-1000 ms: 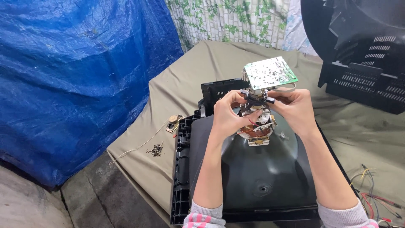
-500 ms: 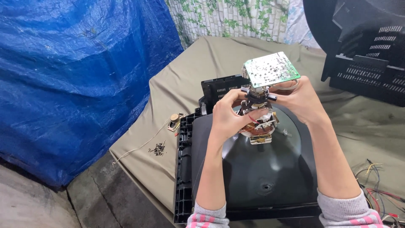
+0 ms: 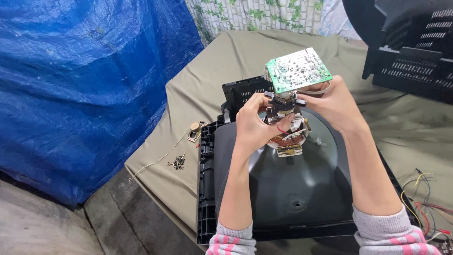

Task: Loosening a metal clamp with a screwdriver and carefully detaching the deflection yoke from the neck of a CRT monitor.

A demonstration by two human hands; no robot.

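Both hands grip the neck assembly (image 3: 284,123) rising from the glossy black, funnel-shaped picture tube (image 3: 288,184): the left hand (image 3: 257,123) curls round its copper-wound yoke, the right hand (image 3: 332,101) pinches beneath the flat green circuit board (image 3: 298,70) topping it. The tube lies on an olive cloth-covered tabletop (image 3: 217,66). Since earlier, the grips look unchanged.

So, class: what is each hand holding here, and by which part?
Left hand grips the tube's neck assembly; right hand holds the green circuit board by its underside edge.
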